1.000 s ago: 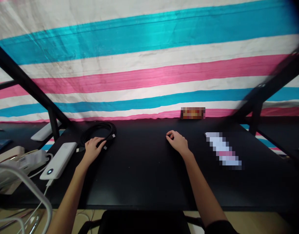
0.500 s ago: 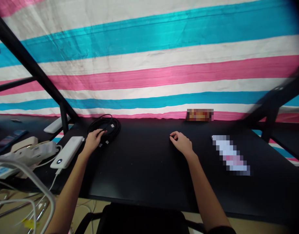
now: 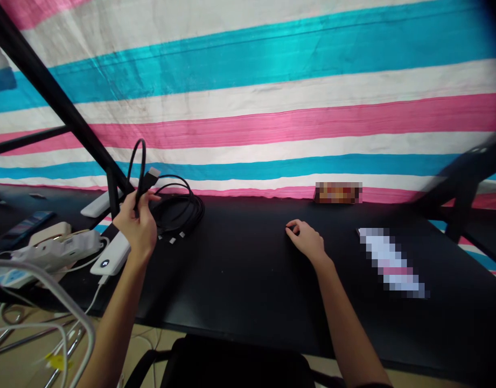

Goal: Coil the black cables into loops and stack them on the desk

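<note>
My left hand (image 3: 139,222) is raised above the left part of the black table (image 3: 231,280), closed around a black cable (image 3: 141,161). A plug (image 3: 153,175) with a light metal end sticks up past the fingers, and the cable bends in a loop over the hand. Behind and to the right lies the rest of the coil (image 3: 195,210), with several small light-ended plugs (image 3: 172,241) on the table in front of it. My right hand (image 3: 306,240) rests on the tabletop, fingers curled in, and I see nothing in it.
A white power bank (image 3: 112,256) with a white cable lies left of my left forearm. Farther left are a white power strip (image 3: 62,250) and a dark phone (image 3: 23,229). A blurred-out phone-like object (image 3: 393,264) lies at right. Black frame bars (image 3: 54,97) slant up beside a striped sheet (image 3: 272,118).
My left hand has lifted from the coil and moved left and up, raising one plug end of the black cable. My right hand stays on the table; the view has shifted slightly.
</note>
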Demonstrator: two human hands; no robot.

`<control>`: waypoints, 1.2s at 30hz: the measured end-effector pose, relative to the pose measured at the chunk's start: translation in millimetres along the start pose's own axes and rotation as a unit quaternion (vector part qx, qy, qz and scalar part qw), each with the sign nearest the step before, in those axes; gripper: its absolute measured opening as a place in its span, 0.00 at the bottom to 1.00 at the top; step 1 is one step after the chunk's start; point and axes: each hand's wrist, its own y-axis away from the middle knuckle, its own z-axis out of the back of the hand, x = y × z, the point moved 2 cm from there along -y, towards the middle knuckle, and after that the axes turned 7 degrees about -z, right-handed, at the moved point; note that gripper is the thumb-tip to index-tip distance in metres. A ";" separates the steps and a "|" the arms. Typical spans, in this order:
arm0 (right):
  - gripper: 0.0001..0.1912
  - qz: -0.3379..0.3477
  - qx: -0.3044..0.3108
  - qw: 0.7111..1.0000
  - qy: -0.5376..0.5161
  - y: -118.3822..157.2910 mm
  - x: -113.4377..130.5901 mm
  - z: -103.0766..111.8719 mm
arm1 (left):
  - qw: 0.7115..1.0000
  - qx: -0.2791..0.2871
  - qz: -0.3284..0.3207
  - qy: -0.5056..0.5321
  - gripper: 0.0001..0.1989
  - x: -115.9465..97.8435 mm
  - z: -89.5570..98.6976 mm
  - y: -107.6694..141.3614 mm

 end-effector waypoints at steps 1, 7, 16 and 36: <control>0.10 -0.001 0.001 1.000 -0.002 0.3 0.0 0.1 | 1.000 -0.006 -0.004 0.015 0.14 -10.4 3.3 -0.9; 0.12 0.004 0.029 0.999 -0.045 2.2 3.3 0.7 | 0.985 -0.028 0.045 0.166 0.11 -58.9 9.9 18.2; 0.41 0.078 0.292 0.926 -0.226 18.5 35.4 -13.8 | 0.900 0.260 0.230 0.264 0.12 -100.0 -10.5 109.2; 0.23 0.136 0.433 0.828 -0.328 39.8 51.7 -3.2 | 0.819 0.340 0.348 0.306 0.25 -79.6 -8.5 129.0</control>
